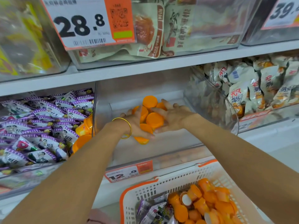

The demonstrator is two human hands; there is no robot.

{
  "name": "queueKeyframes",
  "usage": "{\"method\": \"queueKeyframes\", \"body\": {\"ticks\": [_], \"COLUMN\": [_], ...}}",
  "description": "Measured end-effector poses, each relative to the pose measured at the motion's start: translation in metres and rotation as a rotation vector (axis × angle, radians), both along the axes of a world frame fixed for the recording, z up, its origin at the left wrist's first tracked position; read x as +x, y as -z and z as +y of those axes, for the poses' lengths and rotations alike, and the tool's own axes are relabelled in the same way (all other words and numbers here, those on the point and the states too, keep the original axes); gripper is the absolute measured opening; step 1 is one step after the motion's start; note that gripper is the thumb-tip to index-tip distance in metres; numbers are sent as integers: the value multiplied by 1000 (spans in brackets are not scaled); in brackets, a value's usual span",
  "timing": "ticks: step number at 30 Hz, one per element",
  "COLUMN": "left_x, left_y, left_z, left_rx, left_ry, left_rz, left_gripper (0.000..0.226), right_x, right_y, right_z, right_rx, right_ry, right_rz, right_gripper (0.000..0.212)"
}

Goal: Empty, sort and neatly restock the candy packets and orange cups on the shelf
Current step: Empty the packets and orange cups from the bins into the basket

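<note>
Premises: a retail shop, snack aisle. White shelf (145, 67) tiers carry clear bins (161, 139) of packaged snacks, with price tags (84, 21) reading 28.8 far left and 12.0 near. A white shopping basket (161, 183) with orange rim sits near right.

Price tags and packet print on the shelf

The large price tag (84, 25) on the upper bin reads "28.8", with a QR code (119, 17) and a barcode (89, 42). The cut-off tag (284, 12) at upper right shows "39". The small tag (127, 172) below reads "12.0". The purple candy packets (48, 113) carry "旺仔".
</note>
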State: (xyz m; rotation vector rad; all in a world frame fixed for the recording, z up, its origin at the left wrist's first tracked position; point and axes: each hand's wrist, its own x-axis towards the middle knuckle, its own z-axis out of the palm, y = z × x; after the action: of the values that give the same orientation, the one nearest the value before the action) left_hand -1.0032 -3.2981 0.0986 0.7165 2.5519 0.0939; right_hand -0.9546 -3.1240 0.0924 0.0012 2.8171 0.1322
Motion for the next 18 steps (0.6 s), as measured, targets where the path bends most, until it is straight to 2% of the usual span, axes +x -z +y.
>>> {"method": "queueKeyframes", "body": {"ticks": [3,7,10,11,15,18], "left_x": [-3,-5,-5,-3,4,6], "left_y": [1,-3,-4,-4,1,12], "left_z": [1,-2,-2,-1,2,-1], "left_rx": [14,-47,16,42,27,18], "left_ry": [6,21,-29,-71,-134,-98], "left_rz": [15,6,56,65,86,123], "left_gripper": [116,121,92,89,92,103], "right_x": [-2,0,2,3,6,5], "right_y": [6,9,11,11,14,13], "right_z": [-2,7,11,11,9,9], "right_rx": [-66,-203,-213,-205,-212,-256], "right_ry": [-19,-25,-2,11,79,98], "right_rz": [31,50,60,56,37,87], "right_gripper": [88,75,76,78,83,74]}}
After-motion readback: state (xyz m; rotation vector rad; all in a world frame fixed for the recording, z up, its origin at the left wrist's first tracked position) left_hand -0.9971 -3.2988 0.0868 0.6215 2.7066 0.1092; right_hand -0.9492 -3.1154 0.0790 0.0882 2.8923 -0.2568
